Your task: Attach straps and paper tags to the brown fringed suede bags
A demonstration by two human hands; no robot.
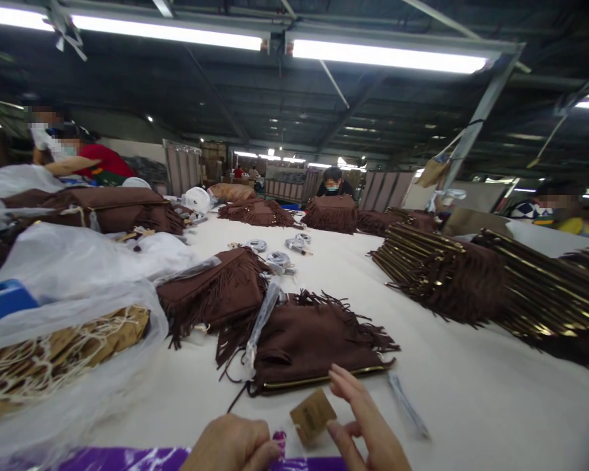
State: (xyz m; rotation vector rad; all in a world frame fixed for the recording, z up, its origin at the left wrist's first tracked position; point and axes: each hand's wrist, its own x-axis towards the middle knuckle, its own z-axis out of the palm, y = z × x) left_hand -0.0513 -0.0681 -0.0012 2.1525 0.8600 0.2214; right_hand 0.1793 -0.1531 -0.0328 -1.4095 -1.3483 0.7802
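Your L hand (pixel 230 446) sits fisted on purple sheet (pixel 127 458); R hand (pixel 368 428) pinches card tag (pixel 312 416) at its right edge. Just beyond tag lies fringed bag (pixel 314 343), gold-trimmed edge running L-R, nearer R hand.

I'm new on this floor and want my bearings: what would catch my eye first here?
Brown fringe dominates: a fringed bag lies flat on the white table just beyond the hands, and stacks of bags line the right side. Nearest the camera, the right hand pinches a small cardboard tag, with the left hand closed beside it, by purple material.
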